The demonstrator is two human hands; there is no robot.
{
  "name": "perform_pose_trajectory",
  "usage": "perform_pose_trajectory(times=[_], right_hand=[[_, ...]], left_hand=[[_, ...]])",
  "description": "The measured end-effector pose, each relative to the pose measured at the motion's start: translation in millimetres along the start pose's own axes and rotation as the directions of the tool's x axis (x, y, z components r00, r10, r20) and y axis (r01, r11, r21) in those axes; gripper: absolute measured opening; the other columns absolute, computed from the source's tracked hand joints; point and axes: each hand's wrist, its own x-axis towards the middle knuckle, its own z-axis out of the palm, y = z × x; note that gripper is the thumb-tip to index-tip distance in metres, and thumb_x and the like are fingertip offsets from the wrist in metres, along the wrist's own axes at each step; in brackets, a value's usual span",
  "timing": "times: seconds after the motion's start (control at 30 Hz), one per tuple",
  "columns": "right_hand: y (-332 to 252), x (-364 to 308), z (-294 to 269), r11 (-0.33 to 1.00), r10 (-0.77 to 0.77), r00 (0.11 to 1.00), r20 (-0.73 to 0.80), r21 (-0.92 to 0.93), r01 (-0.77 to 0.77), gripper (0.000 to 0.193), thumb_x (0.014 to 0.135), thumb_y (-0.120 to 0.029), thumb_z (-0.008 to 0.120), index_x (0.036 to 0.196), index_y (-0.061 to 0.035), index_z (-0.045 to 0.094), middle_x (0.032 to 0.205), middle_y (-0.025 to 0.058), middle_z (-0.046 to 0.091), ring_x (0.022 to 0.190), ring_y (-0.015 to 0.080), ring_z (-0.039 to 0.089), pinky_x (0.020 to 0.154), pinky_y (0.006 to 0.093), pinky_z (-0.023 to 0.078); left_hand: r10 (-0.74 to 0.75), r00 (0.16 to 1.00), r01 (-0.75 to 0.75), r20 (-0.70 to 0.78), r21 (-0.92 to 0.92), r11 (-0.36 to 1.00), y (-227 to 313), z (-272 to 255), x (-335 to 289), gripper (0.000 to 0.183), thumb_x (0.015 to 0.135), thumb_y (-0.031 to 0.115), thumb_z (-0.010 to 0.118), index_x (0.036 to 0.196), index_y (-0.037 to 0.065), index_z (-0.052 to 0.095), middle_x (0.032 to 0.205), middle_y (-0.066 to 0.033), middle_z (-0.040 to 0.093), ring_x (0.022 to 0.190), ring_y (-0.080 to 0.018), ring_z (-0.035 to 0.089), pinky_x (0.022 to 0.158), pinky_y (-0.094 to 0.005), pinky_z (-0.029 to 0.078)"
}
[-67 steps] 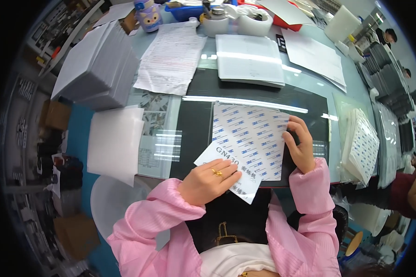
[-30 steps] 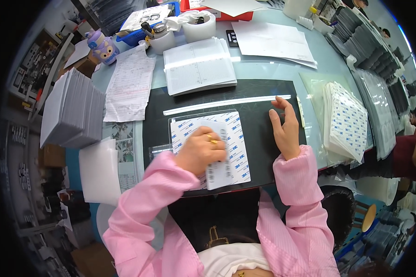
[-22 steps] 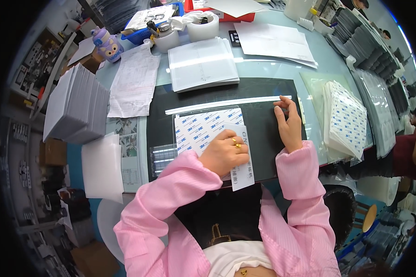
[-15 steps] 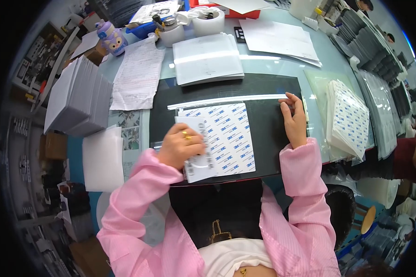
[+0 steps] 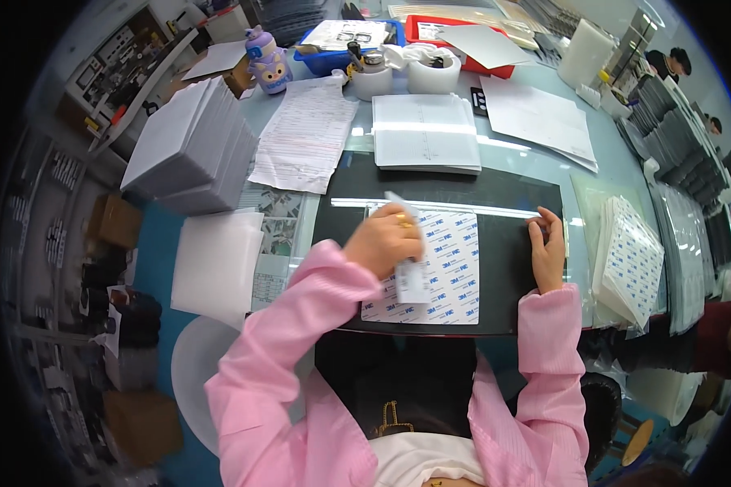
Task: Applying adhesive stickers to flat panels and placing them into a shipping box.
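Note:
My left hand (image 5: 386, 242), with a gold ring, is closed around a white card (image 5: 414, 280) with dark printing, blurred by motion. The card hangs over a white sheet with blue repeated printing (image 5: 451, 268); I cannot tell whether the two touch. This sheet lies on a black mat (image 5: 503, 260) near the table's front edge. Part of the sheet's left side is hidden under my hand and sleeve. Over the mat's right side, my right hand (image 5: 548, 247) rests with fingers loosely curved and apart, holding nothing I can see.
A stack of translucent sheets (image 5: 426, 138) stands beyond the mat. To the left are tall white stacks (image 5: 187, 150), a handwritten paper (image 5: 304, 130) and white sheets (image 5: 215, 264). At right lies a pile of blue-printed sheets (image 5: 629, 260). A purple bottle (image 5: 268, 65) and blue tray (image 5: 345, 61) stand behind.
The whole view has shifted, with more of the far table showing. My left hand has moved right over the printed sheet, and its card now looks narrower. The right hand stays by the mat's edge.

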Motion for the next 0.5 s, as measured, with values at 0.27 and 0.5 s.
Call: perform_pose_trajectory(times=[0.27, 0.5], right_hand=[[7.3, 4.9, -11.0, 0.999, 0.006, 1.000, -0.004, 0.043, -0.006, 0.030, 0.100, -0.010, 0.055, 0.127, 0.0017, 0.051, 0.101, 0.0058, 0.066, 0.096, 0.0122, 0.060, 0.091, 0.0244, 0.044], [-8.7, 1.9, 1.1, 0.967, -0.144, 0.989, 0.036, -0.206, 0.149, 0.017, 0.098, -0.012, 0.058, 0.110, -0.0036, 0.066, 0.103, 0.0080, 0.068, 0.095, 0.0181, 0.063, 0.084, 0.0294, 0.048]], left_hand=[[-0.190, 0.982, 0.187, 0.019, 0.120, 0.975, -36.1, -41.5, -75.9, 0.005, 0.069, 0.014, 0.070, 0.068, 0.017, 0.065, 0.076, 0.0014, 0.067, 0.082, -0.0172, 0.066, 0.087, -0.0333, 0.045], [-0.479, 0.872, 0.454, 0.099, 0.204, 0.867, -10.6, -103.2, -142.5, 0.030, 0.067, 0.012, 0.076, 0.094, 0.008, 0.065, 0.112, -0.0077, 0.067, 0.110, -0.0284, 0.061, 0.103, -0.0437, 0.041]])
